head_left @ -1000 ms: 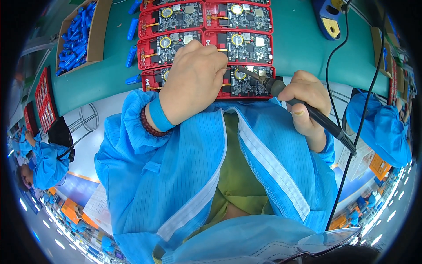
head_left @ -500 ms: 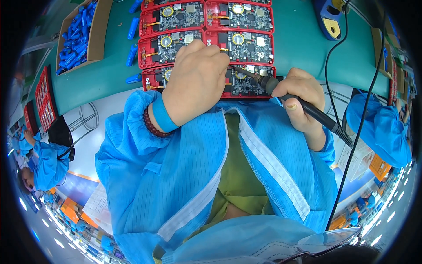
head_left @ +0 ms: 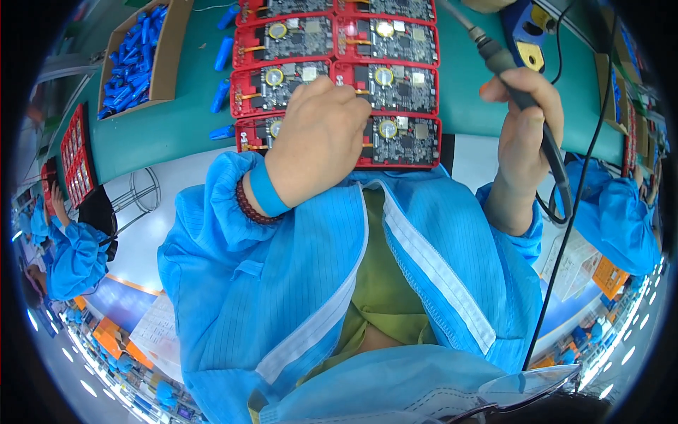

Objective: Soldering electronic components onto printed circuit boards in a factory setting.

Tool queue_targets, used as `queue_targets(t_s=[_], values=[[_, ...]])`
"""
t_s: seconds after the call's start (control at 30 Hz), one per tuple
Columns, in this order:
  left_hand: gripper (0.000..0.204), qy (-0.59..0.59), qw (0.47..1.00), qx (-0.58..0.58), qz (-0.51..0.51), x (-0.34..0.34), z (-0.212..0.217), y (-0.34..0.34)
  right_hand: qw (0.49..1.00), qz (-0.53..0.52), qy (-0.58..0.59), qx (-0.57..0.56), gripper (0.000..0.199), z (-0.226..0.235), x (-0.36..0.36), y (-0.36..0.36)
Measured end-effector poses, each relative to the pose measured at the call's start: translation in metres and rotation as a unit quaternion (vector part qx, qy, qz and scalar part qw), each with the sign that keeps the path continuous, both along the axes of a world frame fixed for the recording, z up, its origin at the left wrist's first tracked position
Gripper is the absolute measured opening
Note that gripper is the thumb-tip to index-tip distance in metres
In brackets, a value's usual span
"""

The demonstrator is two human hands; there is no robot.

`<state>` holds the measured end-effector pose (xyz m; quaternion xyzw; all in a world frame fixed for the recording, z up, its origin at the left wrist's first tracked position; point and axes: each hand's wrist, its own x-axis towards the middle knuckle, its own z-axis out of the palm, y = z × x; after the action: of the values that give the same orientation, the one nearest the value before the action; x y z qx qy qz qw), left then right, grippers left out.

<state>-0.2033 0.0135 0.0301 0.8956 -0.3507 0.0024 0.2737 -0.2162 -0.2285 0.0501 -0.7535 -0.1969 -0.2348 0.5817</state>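
Note:
My right hand point(head_left: 526, 134) is wrapped round a soldering iron point(head_left: 501, 62), held up to the right of the boards with its tip pointing away from me. Closed over the nearest rows, my left hand point(head_left: 318, 134) has its fingers curled down; whatever they pinch is hidden beneath them. Below it and beside it lie red cases in two columns, each with a dark circuit board point(head_left: 406, 139). Every visible board carries a round coin-shaped part point(head_left: 388, 128) with a yellow rim, and a short orange ribbon lies at its left.
An open cardboard box point(head_left: 169, 60) of blue cylindrical cells stands at the left. Several loose blue cells point(head_left: 220, 95) lie beside the cases. At the far right is a blue iron stand point(head_left: 519, 32) with a yellow sponge point(head_left: 531, 56). A black cable point(head_left: 590, 166) hangs at the right.
My right hand has lifted the soldering iron off the nearest right board and carried it away, up and to the right. My left hand stays over the boards. The view has shifted slightly.

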Motion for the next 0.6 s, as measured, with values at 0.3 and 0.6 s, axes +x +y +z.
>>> queue_targets(t_s=[0.3, 0.6], values=[[0.011, -0.023, 0.999, -0.016, 0.016, -0.004, 0.017, 0.018, 0.999, -0.035, -0.004, 0.030, 0.042, -0.001, 0.037, -0.033], [0.013, -0.223, 0.916, 0.055, 0.329, 0.124, 0.036, 0.203, 0.997, -0.063, 0.036, 0.028, 0.045, 0.001, 0.027, -0.053]])
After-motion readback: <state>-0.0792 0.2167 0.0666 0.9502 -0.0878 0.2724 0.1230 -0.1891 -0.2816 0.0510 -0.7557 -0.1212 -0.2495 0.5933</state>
